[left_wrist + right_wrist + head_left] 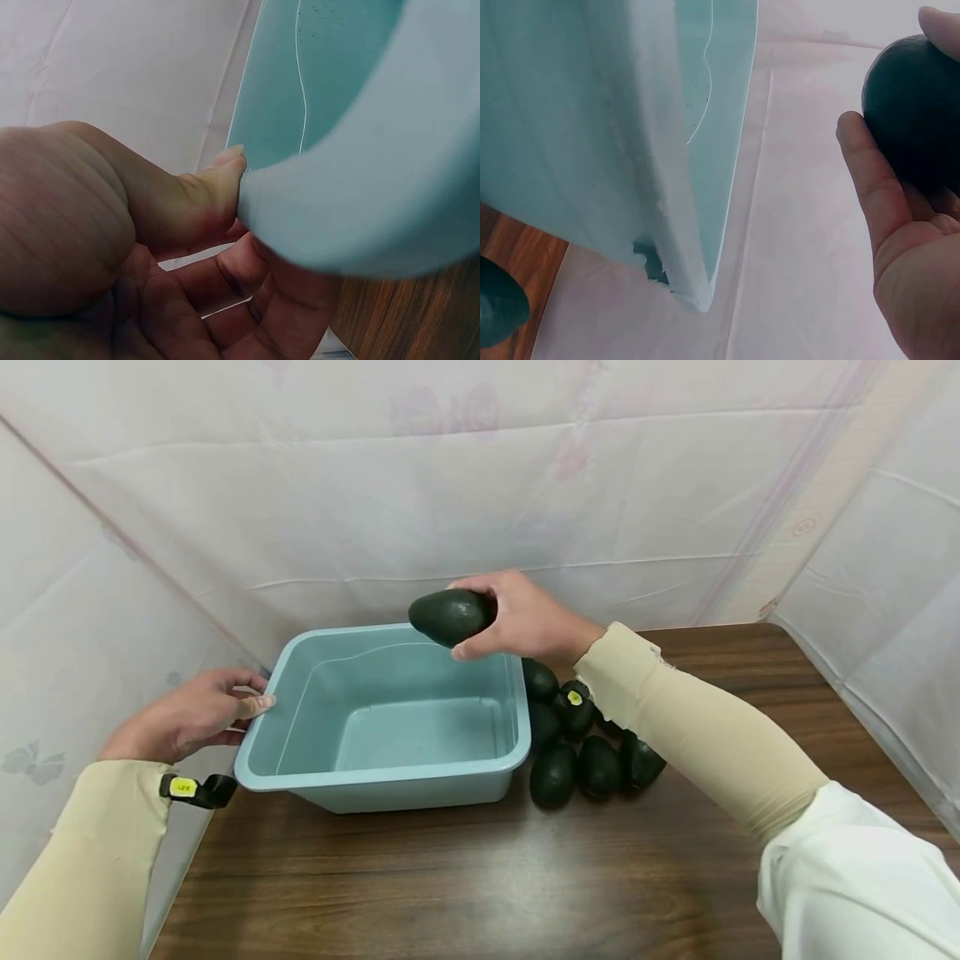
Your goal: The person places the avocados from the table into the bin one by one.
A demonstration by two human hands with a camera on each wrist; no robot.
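Head view, right hand (525, 618) gripping a dark avocado (450, 616) above the blue tub (390, 781), left hand (191, 714) pinching its rim (thumb on top).

Beige sleeves (705, 727), white shirt (862, 877), black wristband (198, 790) with yellow tag.

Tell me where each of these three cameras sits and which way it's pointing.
Head: worn on the head, looking forward and down at the table, the tub and the pile of avocados; both sleeved arms show, left hand on the tub's rim, right hand holding an avocado.
Left wrist: looks along the palm; thumb pressed against the tub's rim.
Right wrist: looks past the palm and the held avocado to the tub's wall.
All three share the tub; head and right wrist share the held avocado.
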